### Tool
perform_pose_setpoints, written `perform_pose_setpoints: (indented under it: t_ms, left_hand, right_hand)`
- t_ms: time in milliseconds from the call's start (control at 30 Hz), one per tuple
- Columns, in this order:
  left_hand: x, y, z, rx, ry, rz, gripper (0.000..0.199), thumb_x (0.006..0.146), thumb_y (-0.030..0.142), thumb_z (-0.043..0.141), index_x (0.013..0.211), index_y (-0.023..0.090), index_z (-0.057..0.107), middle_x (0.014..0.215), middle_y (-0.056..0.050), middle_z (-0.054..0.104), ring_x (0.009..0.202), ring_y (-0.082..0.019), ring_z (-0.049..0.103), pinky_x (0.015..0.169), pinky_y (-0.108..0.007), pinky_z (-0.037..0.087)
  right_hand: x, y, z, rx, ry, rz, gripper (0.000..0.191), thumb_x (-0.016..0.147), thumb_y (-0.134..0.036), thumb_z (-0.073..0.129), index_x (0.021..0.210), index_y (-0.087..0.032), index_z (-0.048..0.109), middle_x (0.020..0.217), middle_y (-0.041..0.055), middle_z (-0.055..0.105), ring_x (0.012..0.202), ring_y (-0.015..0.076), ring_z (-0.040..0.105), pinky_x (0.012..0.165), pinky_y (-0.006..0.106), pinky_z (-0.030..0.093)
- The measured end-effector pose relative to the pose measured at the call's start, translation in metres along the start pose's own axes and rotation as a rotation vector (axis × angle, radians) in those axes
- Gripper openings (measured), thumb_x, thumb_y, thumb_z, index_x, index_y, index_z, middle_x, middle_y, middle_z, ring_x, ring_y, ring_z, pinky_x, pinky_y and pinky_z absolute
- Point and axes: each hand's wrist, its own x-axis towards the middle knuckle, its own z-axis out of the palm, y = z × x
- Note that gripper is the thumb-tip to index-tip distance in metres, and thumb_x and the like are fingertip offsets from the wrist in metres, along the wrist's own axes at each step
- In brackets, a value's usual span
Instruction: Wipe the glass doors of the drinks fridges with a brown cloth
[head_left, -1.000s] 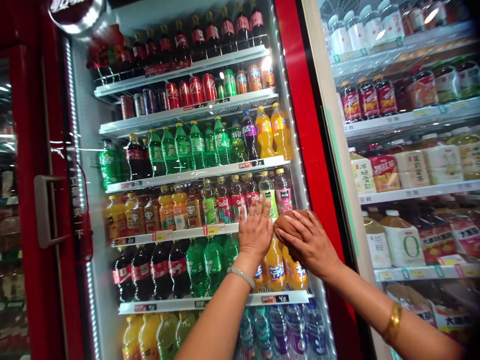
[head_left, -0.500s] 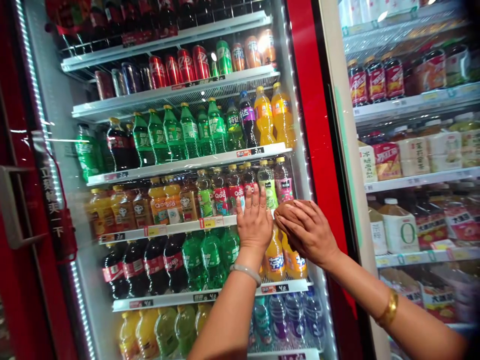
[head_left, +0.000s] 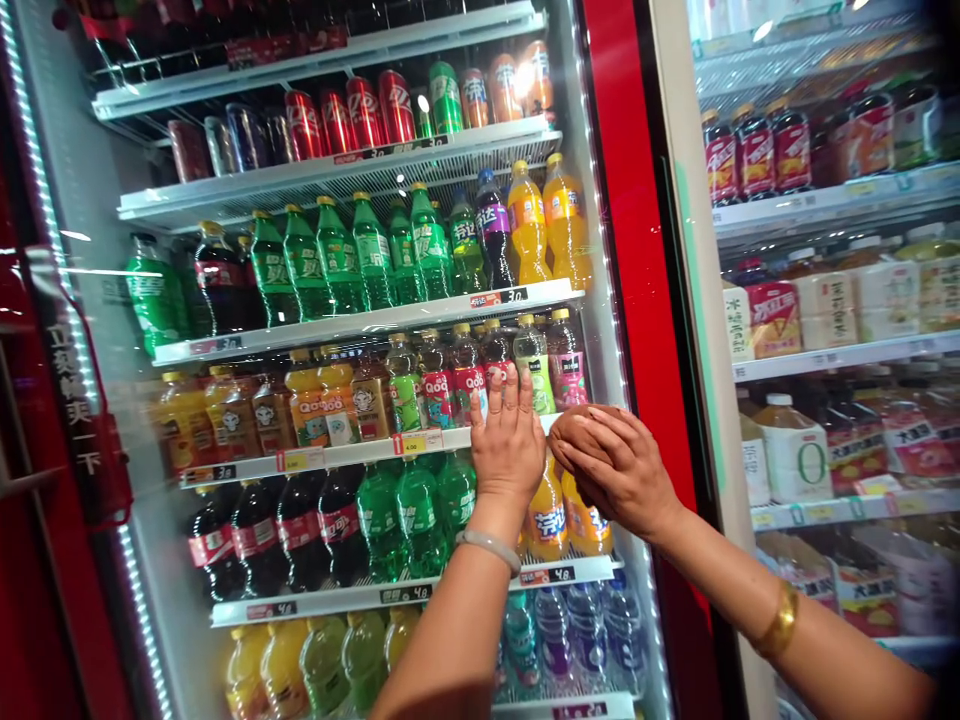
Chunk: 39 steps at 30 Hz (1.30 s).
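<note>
Palm forward, my left hand (head_left: 509, 435) lies flat with its fingers stretched up, seemingly against the glass front of a red drinks fridge (head_left: 624, 200). A pale bangle (head_left: 489, 549) circles that wrist. Beside it, my right hand (head_left: 626, 465) is closed on a bunched brown cloth (head_left: 581, 432), pressed toward the same glass near the right side of the fridge. Its underside is hidden by my fingers. A gold bracelet (head_left: 778, 620) sits on my right forearm. Behind the hands stand juice bottles (head_left: 532, 365) and orange soda bottles (head_left: 546, 515).
Several shelves hold red cans (head_left: 362, 112), green bottles (head_left: 335, 255), cola bottles (head_left: 298, 530) and yellow drinks (head_left: 283, 665). A bright light strip (head_left: 52, 220) runs down the left side. At the right, another cooler holds cartons and bottles (head_left: 795, 450).
The left part of the fridge and its shelves have shifted slightly left in view. Both hands keep nearly the same place and pose, the cloth still in my right.
</note>
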Motion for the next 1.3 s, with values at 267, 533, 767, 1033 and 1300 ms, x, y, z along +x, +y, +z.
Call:
perform_pose_setpoints:
  t_ms: [267,533,767,1033,1300]
  left_hand:
    - [0.001,0.0,-0.002,-0.006,0.014,0.013,0.069,0.1,0.026,0.047,0.164,0.016,0.022,0.169,-0.01,0.027,0.16,-0.026,0.02,0.133,-0.053,0.005]
    - [0.0,0.001,-0.002,-0.004,-0.025,-0.005,0.07,0.101,0.027,0.045,0.165,0.019,0.016,0.169,-0.01,0.026,0.158,-0.026,0.026,0.132,-0.056,0.012]
    - [0.0,0.002,-0.003,-0.012,-0.035,-0.008,0.068,0.101,0.027,0.046,0.164,0.018,0.022,0.17,-0.009,0.026,0.16,-0.026,0.02,0.132,-0.056,0.01]
    - [-0.003,-0.004,-0.006,0.022,-0.052,0.038,0.066,0.103,0.026,0.042,0.164,0.016,0.02,0.168,-0.009,0.029,0.159,-0.024,0.023,0.133,-0.051,0.013]
    - [0.003,-0.044,-0.026,0.014,-0.079,0.283,0.067,0.103,0.025,0.04,0.164,0.019,0.014,0.167,-0.004,0.032,0.157,-0.017,0.028,0.134,-0.042,0.011]
  right_hand:
    - [0.052,0.013,0.013,-0.077,0.123,0.221,0.049,0.088,-0.03,0.071,0.135,-0.031,0.06,0.145,0.0109,0.055,0.142,0.0337,0.046,0.117,0.061,0.04]
    - [0.015,0.003,0.007,0.015,0.029,0.007,0.054,0.088,-0.02,0.069,0.138,-0.033,0.058,0.143,0.0068,0.059,0.143,0.0284,0.047,0.118,0.056,0.041]
    - [0.068,0.01,0.022,-0.094,0.122,0.259,0.045,0.088,-0.03,0.07,0.133,-0.028,0.061,0.146,0.011,0.055,0.142,0.033,0.045,0.117,0.059,0.039]
    - [0.028,-0.001,0.013,0.003,0.041,0.019,0.051,0.088,-0.02,0.069,0.136,-0.034,0.06,0.141,0.0063,0.059,0.143,0.0275,0.046,0.12,0.055,0.039]
    - [0.068,0.031,0.005,-0.064,0.017,0.054,0.042,0.087,-0.024,0.071,0.128,-0.031,0.066,0.141,0.0071,0.062,0.137,0.028,0.049,0.117,0.052,0.039]
